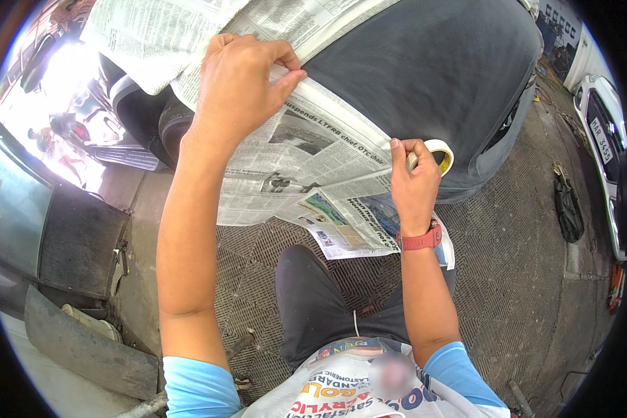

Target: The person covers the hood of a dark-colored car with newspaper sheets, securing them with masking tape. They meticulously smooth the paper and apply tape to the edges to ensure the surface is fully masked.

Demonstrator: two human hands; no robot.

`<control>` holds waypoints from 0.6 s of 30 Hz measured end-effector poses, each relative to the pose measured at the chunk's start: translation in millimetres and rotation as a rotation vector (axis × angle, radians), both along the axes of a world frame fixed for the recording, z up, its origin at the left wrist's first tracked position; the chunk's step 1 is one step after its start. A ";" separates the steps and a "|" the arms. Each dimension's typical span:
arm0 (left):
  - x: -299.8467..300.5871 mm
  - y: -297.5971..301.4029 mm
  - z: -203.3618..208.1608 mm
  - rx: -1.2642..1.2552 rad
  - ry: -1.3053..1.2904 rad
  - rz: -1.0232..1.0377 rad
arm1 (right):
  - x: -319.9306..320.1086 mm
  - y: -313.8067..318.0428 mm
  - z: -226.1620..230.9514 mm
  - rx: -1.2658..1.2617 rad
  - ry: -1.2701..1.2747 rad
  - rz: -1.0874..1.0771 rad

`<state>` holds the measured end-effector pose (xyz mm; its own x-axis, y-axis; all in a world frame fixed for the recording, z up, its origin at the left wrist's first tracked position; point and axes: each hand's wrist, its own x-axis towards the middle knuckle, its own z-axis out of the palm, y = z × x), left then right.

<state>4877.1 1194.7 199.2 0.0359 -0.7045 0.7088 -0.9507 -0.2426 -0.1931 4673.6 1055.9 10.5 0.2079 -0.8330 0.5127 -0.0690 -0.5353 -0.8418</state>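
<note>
One left bare hand (pixel 240 80), one right bare hand (pixel 416 184), one round cream tape roll (pixel 438 145), one red-strapped wristwatch (pixel 423 240), at least two printed newspaper sheets (pixel 313 139), one dark-grey vehicle (pixel 425 70); at right, one white car (pixel 612 180).

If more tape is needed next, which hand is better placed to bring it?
Probably the right hand: it holds the tape by the edge of the newspaper, while the left hand pinches that edge farther left.

Wide fisheye view from the head — facing down, near.
</note>
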 end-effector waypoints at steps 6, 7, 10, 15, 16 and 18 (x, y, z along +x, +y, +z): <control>-10.6 1.1 11.6 -0.089 -0.043 0.159 | -1.6 -7.2 -2.2 -0.078 0.035 -0.016; -10.3 1.2 9.6 -0.191 -0.102 0.178 | -3.2 -10.2 -2.8 -0.114 0.045 -0.028; -7.7 13.1 -12.0 -0.371 -0.296 0.157 | -1.9 -7.0 -0.7 -0.086 0.058 -0.010; -11.6 8.0 -79.5 -0.139 -0.232 -0.110 | -7.1 -7.0 2.8 -0.047 0.068 0.022; -10.5 7.5 -84.3 -0.126 -0.210 -0.094 | -8.6 -6.9 1.9 -0.061 0.073 0.020; -9.8 3.5 -87.6 -0.107 -0.170 -0.068 | -12.5 -9.2 0.9 -0.072 0.071 0.034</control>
